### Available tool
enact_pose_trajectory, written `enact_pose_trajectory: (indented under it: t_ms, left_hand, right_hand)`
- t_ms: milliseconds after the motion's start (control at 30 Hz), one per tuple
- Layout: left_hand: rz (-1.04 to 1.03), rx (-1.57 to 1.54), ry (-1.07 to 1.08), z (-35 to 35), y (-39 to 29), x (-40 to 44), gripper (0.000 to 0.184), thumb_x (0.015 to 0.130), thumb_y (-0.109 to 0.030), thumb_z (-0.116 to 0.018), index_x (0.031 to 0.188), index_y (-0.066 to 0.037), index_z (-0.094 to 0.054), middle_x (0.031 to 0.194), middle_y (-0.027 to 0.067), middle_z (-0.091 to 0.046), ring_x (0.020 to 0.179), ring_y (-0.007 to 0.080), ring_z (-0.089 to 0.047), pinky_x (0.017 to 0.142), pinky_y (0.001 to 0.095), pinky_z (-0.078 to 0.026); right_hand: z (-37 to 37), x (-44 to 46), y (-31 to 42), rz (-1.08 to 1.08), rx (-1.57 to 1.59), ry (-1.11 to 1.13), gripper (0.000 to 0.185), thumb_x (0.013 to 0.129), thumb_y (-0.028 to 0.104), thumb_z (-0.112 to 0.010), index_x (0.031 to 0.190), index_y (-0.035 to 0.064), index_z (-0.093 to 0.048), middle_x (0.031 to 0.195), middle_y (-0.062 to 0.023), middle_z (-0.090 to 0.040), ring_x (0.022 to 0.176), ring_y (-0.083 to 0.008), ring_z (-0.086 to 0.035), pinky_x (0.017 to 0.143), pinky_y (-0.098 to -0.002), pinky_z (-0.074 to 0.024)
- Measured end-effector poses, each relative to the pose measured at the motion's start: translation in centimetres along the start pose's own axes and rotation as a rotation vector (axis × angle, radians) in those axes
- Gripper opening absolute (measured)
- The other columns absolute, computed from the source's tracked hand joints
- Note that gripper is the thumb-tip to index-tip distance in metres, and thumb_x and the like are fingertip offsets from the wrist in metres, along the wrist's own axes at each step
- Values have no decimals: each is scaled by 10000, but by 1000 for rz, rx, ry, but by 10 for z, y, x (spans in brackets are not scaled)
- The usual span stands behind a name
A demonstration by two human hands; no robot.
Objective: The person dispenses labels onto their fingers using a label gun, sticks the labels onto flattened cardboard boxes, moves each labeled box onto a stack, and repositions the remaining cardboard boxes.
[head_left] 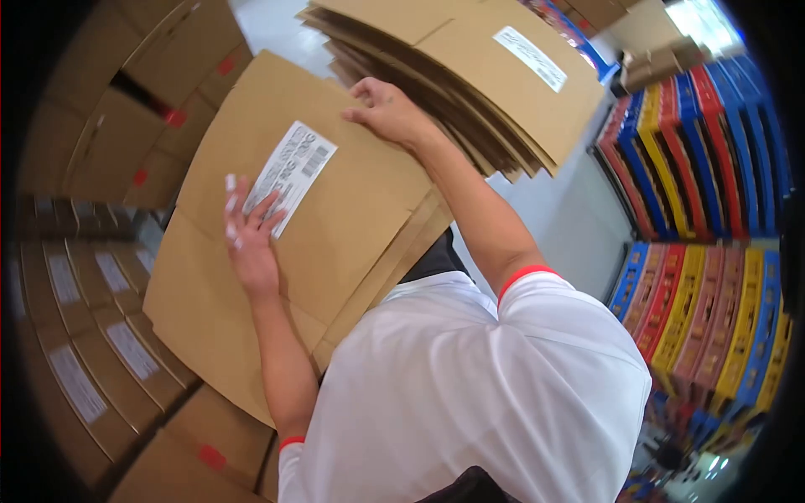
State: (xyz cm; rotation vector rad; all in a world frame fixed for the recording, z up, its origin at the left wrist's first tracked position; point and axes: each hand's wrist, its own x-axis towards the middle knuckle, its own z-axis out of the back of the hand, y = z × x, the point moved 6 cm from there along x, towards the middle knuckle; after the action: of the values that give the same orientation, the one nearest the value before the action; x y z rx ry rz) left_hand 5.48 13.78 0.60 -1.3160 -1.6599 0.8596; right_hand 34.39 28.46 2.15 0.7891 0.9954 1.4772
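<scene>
A flattened cardboard box (360,218) lies tilted in front of my body, with a printed white label (303,159) on its face. My left hand (251,230) rests on it with fingers spread, their tips over the label's lower left part. White wrappings show on some of those fingers. At the upper right edge of the same cardboard is my right hand (384,111), its thumb and forefinger bent and apart; the other fingers are partly hidden. Just beyond it is a stack of flattened cardboard boxes (470,42), the top one carrying a white label (530,59).
Closed cartons (101,335) with labels are stacked on the left. More cardboard boxes (159,92) with red marks rise at the upper left. On the right stand tall stacks of coloured crates (704,151) in blue, red and yellow. Grey floor (579,226) shows between.
</scene>
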Motion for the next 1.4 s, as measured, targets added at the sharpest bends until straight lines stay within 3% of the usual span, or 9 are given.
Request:
enact_pose_trajectory:
  t_ms: [167, 233, 433, 667, 767, 867, 1000, 1133, 1400]
  left_hand:
    - [-216, 23, -2, -16, -64, 10, 672, 1071, -491, -458, 1574, -51, -390, 1631, 286, -365, 1248, 406, -632, 971, 428, -585]
    - [-310, 70, -81, -6, -73, 7, 660, 1078, -496, -446, 1563, -52, -397, 1608, 284, -401, 1206, 388, -657, 964, 420, -589]
    - [-297, 111, -268, 51, -16, 0, 585, 1096, -457, -412, 1505, -39, -442, 1544, 268, -485, 1152, 360, -675, 942, 410, -589]
    - [-18, -49, -128, 41, 20, 4, 571, 1083, -456, -443, 1443, -17, -503, 1515, 294, -495, 1181, 397, -664, 979, 440, -579]
    - [-51, -113, -40, 44, 27, 1, 553, 1092, -449, -415, 1407, -6, -521, 1477, 297, -536, 1147, 384, -689, 961, 461, -574]
    - [2, -158, -13, 35, 27, -1, 587, 1091, -517, -400, 1322, -8, -580, 1484, 273, -539, 1176, 401, -672, 992, 469, -555]
    - [96, -169, 87, 19, 21, 3, 656, 1086, -585, -374, 1300, -10, -606, 1512, 263, -520, 1245, 399, -639, 1015, 467, -545]
    - [92, -123, 109, 15, 20, 3, 697, 1091, -609, -336, 1324, -8, -599, 1520, 259, -515, 1267, 379, -627, 1025, 466, -537]
    - [120, -140, 92, 20, 17, -2, 770, 1100, -632, -301, 1393, 37, -546, 1490, 197, -546, 1261, 288, -631, 1018, 397, -523]
  right_hand:
    - [81, -33, 35, 63, 314, -199, 509, 872, 139, -783, 1364, 106, -655, 786, 23, -651, 690, -59, -552, 635, -252, -451]
    - [132, -42, 30, 165, 464, -336, 531, 925, 74, -699, 1450, 112, -624, 811, 61, -619, 720, -44, -536, 721, -185, -429]
    - [303, -92, -3, 372, 670, -977, 503, 985, -46, -653, 1476, 39, -583, 1371, -148, -674, 1183, -243, -677, 1013, -341, -561]
    - [383, -150, -113, 158, 342, -1259, 488, 952, -30, -679, 1434, 21, -622, 1312, -154, -696, 1089, -224, -701, 915, -344, -572]
    - [416, -162, -150, -161, -599, -1200, 431, 907, 60, -731, 1335, 20, -701, 1263, -147, -725, 1078, -215, -706, 888, -326, -563]
    - [323, -135, -47, 190, -907, -1218, 343, 965, 120, -701, 1291, 13, -718, 1185, -138, -754, 1080, -224, -710, 939, -343, -550]
    - [117, -68, 42, 154, 8, -454, 273, 1057, 156, -637, 1276, 11, -710, 1157, -131, -758, 1064, -185, -709, 954, -314, -537]
    - [-45, -46, 64, 311, -28, 95, 205, 966, 121, -741, 1129, -1, -761, 1010, -105, -780, 886, -157, -720, 808, -305, -569]
    - [-140, -41, 76, 224, 127, 365, 170, 928, 113, -771, 1026, -25, -754, 921, -129, -769, 786, -156, -700, 712, -313, -559]
